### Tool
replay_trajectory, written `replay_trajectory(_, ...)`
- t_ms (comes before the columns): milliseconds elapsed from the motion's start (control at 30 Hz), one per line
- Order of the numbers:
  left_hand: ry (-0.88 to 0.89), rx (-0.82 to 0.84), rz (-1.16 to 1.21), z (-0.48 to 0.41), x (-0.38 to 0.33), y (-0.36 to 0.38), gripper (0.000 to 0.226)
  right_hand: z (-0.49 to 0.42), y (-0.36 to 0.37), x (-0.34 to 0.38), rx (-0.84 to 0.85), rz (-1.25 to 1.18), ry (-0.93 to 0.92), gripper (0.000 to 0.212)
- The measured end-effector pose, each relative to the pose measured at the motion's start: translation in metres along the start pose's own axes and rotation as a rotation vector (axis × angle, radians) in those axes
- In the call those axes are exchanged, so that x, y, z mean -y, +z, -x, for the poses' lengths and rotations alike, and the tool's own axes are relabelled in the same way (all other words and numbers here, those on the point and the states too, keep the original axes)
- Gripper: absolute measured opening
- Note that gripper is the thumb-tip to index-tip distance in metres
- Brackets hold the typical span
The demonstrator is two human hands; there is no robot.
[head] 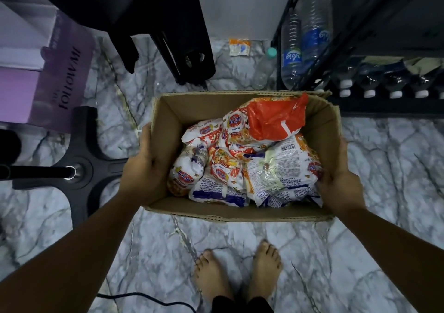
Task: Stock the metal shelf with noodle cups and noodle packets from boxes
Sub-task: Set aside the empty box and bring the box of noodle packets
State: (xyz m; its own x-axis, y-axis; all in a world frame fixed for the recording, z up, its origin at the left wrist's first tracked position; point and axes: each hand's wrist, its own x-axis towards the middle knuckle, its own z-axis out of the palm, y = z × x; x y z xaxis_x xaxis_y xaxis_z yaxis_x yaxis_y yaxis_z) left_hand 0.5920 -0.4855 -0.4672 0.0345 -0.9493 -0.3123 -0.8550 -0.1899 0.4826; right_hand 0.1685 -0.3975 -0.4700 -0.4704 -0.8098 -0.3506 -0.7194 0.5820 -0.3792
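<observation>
Both side walls clasped, my left grip [144, 166] and right grip [341, 183] hold the cardboard box [240, 213] of seemingly light, crushable noodle packets [240, 166].

My left grip [141, 166] and right grip [341, 183] clasp the side walls of the open cardboard box [192, 107], thumbs over the rim. Noodle packets [240, 168] lie heaped inside. The metal shelf [384, 111] stands just beyond on my right, with water bottles [394, 82] lying on its lowest level.

Arms reach down, left grip [141, 166] and right grip [341, 183] clasping opposite walls of the box [240, 213].
</observation>
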Motion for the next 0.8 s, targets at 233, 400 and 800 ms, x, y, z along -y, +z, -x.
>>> replay_trajectory(233,0.143,-0.002,-0.041,0.005,-0.012,-0.018,0.089,0.012,-0.021,0.003,0.027,-0.031,-0.016,0.102)
replay_trajectory(400,0.157,0.009,-0.062,0.040,-0.030,-0.044,0.092,0.054,-0.046,-0.012,0.032,-0.035,-0.009,0.106)
replay_trajectory(800,0.249,0.199,-0.090,0.166,-0.122,-0.147,0.091,0.224,-0.171,-0.062,-0.012,-0.048,0.078,0.100)
